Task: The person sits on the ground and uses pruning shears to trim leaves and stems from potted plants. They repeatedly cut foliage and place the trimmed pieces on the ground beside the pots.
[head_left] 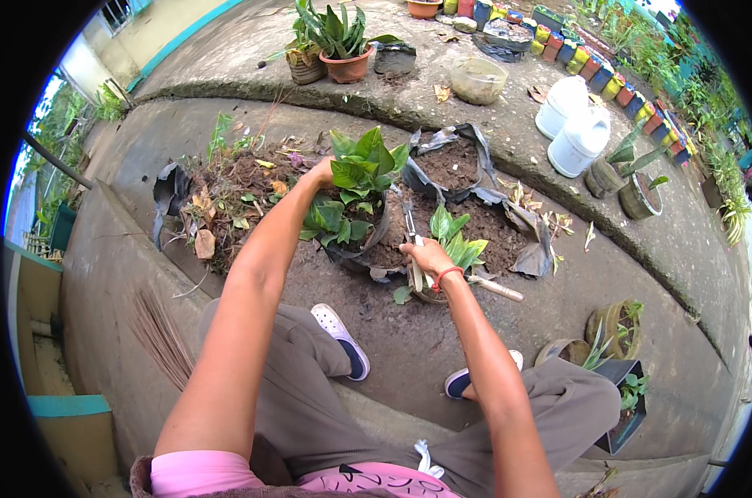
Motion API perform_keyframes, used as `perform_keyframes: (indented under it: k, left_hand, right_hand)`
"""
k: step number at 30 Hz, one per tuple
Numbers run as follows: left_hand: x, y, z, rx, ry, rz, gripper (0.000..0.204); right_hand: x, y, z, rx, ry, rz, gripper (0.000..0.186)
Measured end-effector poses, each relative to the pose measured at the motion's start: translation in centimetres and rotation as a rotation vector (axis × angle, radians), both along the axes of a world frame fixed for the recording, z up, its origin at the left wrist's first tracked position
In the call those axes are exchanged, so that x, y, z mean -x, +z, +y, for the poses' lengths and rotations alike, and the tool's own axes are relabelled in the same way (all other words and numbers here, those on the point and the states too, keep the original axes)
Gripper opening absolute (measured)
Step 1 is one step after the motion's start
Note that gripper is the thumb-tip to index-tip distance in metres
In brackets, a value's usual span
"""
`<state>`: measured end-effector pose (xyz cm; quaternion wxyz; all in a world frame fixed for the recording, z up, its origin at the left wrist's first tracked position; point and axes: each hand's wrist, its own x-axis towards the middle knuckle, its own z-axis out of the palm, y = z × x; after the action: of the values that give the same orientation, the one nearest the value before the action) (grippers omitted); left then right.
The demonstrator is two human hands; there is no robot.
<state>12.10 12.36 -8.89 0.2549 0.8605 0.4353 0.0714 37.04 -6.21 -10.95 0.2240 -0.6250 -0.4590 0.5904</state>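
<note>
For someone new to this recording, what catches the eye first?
The bushy green plant at the centre, with the left hand at its left edge and the right hand gripping a metal tool to its lower right. Then two white jugs on the concrete at upper right, and beyond them a curved row of colourful blocks.

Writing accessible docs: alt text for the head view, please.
The left hand is at a leafy plant while the right hand holds a metal tool near loose soil. Two white jugs stand farther back.
</note>
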Motion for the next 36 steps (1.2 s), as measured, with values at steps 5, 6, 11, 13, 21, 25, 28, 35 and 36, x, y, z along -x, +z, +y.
perform_keyframes:
  k: [5,6,11,13,21,25,28,35,36]
  left_hand:
    - [6.1,5.1,-0.6,0.384,0.468,-0.251,0.018]
    - [7.8,6.1,-0.8,0.366,0.534,-0.209,0.027]
    - [15.8,10.1,-2.7,-0.142,0.381,1.121,0.021]
    - [16.9,10.8,-4.8,-0.090,0.569,0.949,0.019]
    - [5.2,13.0,-12.4,0.048,0.388,0.698,0.018]
    - [-3.2,8.4,-15.6,0.398,0.107,0.208,0.018]
    - [-6.8,2.8,-15.7,0.067,0.117,0.384,0.024]
    - [-7.3,-6.4,-13.3,-0.002,0.591,0.200,0.013]
    - [-7.2,-6.9,-13.2,-0.009,0.605,0.165,0.012]
  right_hand:
    - [-0.8,0.4,-3.7,0.211,0.209,0.135,0.032]
    - [-0.8,-0.3,-4.4,0.194,0.333,0.069,0.034]
    - [-1.0,-7.1,-8.1,0.082,0.727,-0.448,0.041]
    - [-1.2,-9.6,-10.1,0.129,0.662,-0.608,0.049]
    - [-1.3,-15.4,-15.1,0.153,0.358,-0.906,0.076]
    - [-0.7,-15.3,-14.5,0.158,0.320,-0.803,0.075]
    - [-0.2,-14.1,-13.0,0.199,0.337,-0.690,0.074]
    - [-0.8,-14.3,-12.7,0.069,0.425,-0.865,0.078]
    - [-1.0,-14.9,-13.0,0.056,0.434,-0.922,0.079]
